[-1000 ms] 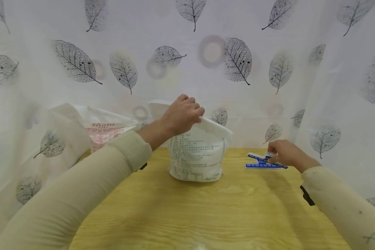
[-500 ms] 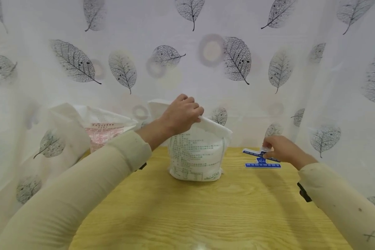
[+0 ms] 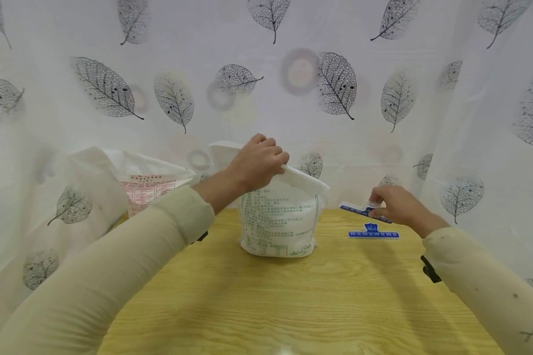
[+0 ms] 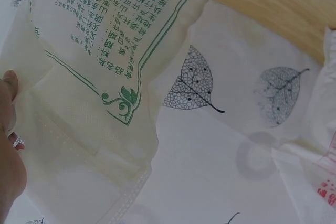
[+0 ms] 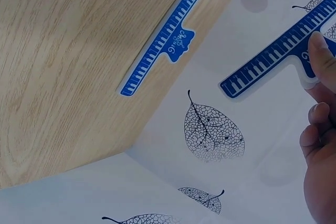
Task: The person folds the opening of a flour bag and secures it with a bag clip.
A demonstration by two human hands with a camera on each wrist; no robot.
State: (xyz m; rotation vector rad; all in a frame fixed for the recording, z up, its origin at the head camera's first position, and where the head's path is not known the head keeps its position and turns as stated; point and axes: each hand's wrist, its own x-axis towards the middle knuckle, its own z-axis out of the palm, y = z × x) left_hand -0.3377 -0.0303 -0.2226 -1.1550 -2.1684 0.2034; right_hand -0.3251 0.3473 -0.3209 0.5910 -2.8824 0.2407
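My left hand (image 3: pixel 259 162) grips the folded top edge of a white bag (image 3: pixel 277 222) with green print, which stands upright on the table. In the left wrist view, the bag's printed face (image 4: pixel 126 40) fills the upper left, and only part of the hand (image 4: pixel 9 135) shows at the edge. My right hand (image 3: pixel 399 204) pinches a blue clip (image 3: pixel 360 211) with a piano-key pattern, held tilted above the table. Below it a second, matching blue clip (image 3: pixel 373 234) lies on the wood. The right wrist view shows the thumb (image 5: pixel 321 56) on the held clip's tab.
Behind my left forearm stands another white bag (image 3: pixel 153 185) with red print. A pale curtain (image 3: pixel 266 108) with dark leaf patterns hangs along the back and sides of the yellowish wooden table (image 3: pixel 293 305).
My right hand has risen and shifted left with one blue clip, which now hangs apart from the clip on the table. The left hand and the green-printed bag have stayed nearly still.
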